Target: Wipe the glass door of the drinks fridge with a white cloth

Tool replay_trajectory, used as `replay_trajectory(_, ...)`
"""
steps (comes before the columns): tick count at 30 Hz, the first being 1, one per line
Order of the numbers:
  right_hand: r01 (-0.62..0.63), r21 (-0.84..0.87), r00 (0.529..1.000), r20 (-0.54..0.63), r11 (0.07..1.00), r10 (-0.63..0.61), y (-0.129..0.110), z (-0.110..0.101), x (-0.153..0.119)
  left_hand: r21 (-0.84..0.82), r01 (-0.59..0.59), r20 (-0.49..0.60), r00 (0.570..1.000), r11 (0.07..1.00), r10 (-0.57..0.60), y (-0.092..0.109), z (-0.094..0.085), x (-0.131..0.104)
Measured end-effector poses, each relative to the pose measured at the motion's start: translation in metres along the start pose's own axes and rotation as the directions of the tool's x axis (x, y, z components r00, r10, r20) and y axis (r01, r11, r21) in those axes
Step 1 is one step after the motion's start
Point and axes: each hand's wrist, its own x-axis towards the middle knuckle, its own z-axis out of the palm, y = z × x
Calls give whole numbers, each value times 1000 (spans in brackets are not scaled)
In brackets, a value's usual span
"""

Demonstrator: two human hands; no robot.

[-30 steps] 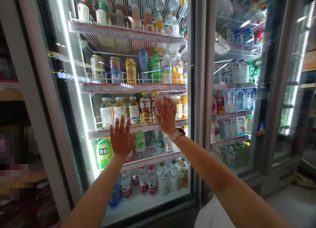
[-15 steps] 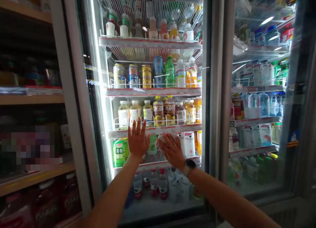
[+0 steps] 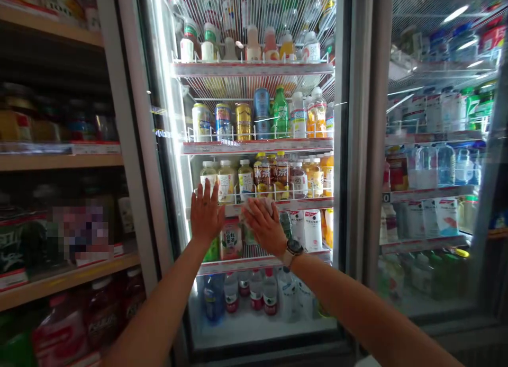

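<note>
A lit drinks cooler with a glass door [image 3: 257, 332] stands in front of me, bottles and cans on its shelves. My left hand [image 3: 206, 213] lies flat against the glass with fingers spread, holding nothing, in front of the tea bottles [image 3: 226, 181]. To its right, my right hand [image 3: 265, 226] presses a pale crumpled cloth [image 3: 266, 204] to the glass at the height of a shelf edge. Its fingers lie over the cloth and partly hide it. A watch [image 3: 294, 246] is on my right wrist.
Wooden shelves [image 3: 59, 162] with jars and bottles stand at the left. A metal door frame [image 3: 363, 160] runs upright at the right, and beyond it is another glass-fronted cooler [image 3: 420, 298] with bottles and packs.
My right hand and the cloth have moved left and up over the glass. My left hand has also shifted left, off the middle tea bottles. The view has turned slightly left.
</note>
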Motion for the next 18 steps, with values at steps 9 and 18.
replay_trajectory(9, 169, 3, 984, 56, 986, -169, -9, 6, -39, 20, 0, -17, 1000, 1000, 1, 0, 3, -6)
replay_trajectory(18, -98, 28, 995, -21, 995, 98, 9, -17, 106, 8, 7, -10, 1000, 1000, -7, -1, 3, -6)
